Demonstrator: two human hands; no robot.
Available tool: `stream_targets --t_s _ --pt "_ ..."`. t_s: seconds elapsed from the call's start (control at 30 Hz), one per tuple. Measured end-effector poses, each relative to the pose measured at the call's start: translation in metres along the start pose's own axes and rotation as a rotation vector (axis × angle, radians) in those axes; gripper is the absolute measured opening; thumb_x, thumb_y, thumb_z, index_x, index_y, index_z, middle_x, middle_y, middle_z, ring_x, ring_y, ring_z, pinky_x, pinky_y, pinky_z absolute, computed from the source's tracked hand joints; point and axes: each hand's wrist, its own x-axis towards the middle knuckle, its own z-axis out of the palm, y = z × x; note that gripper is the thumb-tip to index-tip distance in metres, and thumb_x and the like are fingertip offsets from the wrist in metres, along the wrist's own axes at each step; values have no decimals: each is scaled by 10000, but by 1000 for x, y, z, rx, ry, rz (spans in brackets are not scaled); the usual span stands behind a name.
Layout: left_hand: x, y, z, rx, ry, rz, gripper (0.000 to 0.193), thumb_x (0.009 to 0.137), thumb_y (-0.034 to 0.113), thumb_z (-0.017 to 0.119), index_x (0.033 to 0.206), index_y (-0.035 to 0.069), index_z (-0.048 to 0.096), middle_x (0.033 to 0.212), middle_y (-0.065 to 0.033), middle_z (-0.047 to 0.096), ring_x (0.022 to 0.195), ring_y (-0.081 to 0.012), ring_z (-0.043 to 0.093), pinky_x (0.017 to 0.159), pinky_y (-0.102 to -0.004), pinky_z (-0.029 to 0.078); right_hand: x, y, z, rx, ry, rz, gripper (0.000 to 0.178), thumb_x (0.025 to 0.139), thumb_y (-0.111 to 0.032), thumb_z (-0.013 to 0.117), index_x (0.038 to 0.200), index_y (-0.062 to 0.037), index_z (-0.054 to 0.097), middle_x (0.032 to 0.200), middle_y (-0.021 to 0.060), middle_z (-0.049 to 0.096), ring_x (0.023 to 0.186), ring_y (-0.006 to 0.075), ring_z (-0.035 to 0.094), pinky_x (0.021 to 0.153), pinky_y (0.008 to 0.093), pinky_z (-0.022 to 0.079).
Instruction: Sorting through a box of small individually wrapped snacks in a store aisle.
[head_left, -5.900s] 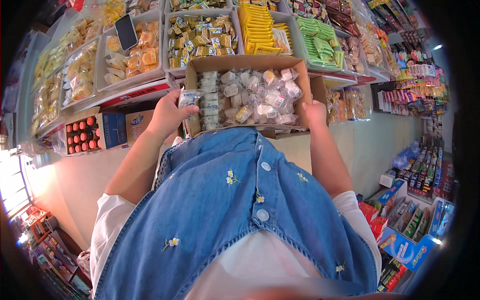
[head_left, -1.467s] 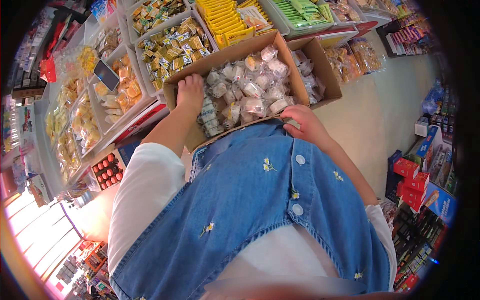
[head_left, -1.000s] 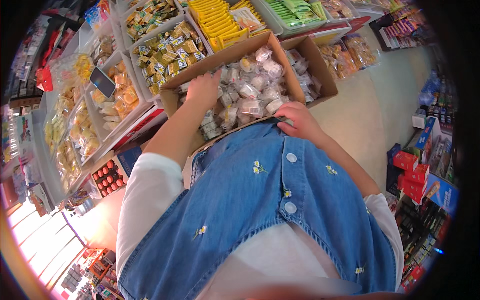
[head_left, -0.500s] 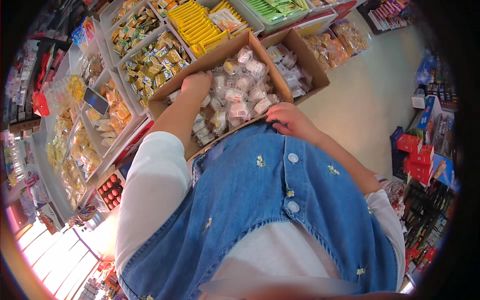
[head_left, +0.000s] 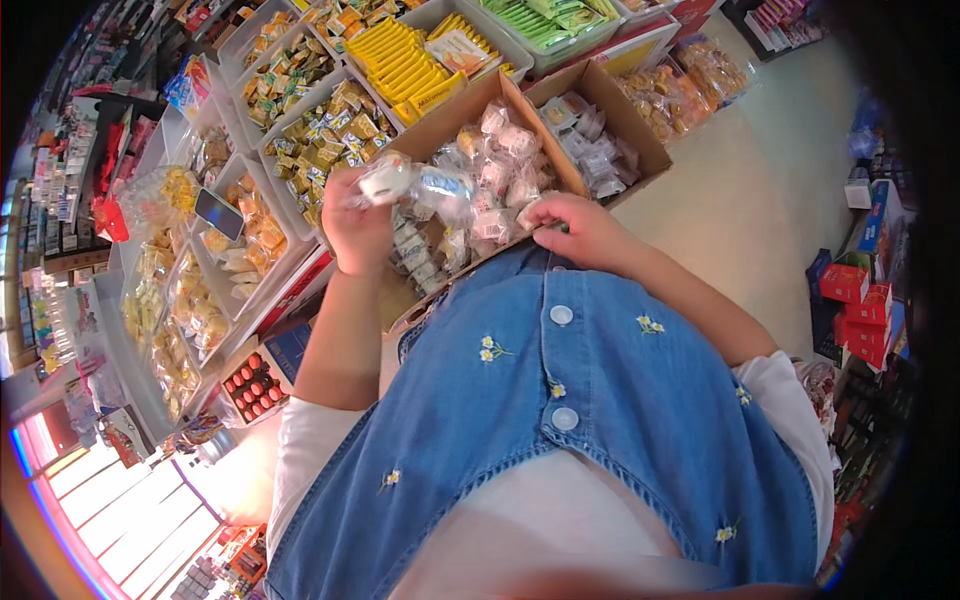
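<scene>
My left hand [head_left: 357,222] is raised at the near left of an open cardboard box [head_left: 546,130], its fingers closed on clear-wrapped white snack packets [head_left: 388,182]. The packets hang over the box, blurred by motion. Inside the box lie many more small wrapped snacks [head_left: 494,172], whitish and pinkish in clear film. At the box's near right edge, my right hand [head_left: 582,232] is closed on the rim, fingers over it and thumb below. The box leans against the front of my blue denim dress.
A second cardboard box [head_left: 648,170] with wrapped packets adjoins on the right. Beyond stand trays of yellow packets [head_left: 400,62] and gold-wrapped sweets [head_left: 322,138]. At left, a phone [head_left: 219,213] lies on bagged snacks. Red boxes [head_left: 862,310] stand at far right.
My left hand has come up out of the box toward me with wrapped snack packets in it. My right hand stays at the rim. The view has shifted slightly.
</scene>
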Motion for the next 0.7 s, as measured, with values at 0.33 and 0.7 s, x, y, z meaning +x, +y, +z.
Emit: stream_targets --t_s 0.33,0.7 --pt "-33 58 40 -95 -77 111 363 769 -57 725 1054 24 516 1024 -85 617 949 -156 606 863 -303 492 17 -85 -10 804 -270 223 456 910 -199 606 1324 -28 522 1081 66 646 869 141 626 714 283 520" --pt "12 -30 27 642 -464 -458 573 814 286 700 1309 55 527 1089 -143 681 993 -246 656 881 -355 501 -7 -19 -35 775 384 476 308 884 -158 623 1174 -60 601 959 26 658 725 119 587 630 252 466"
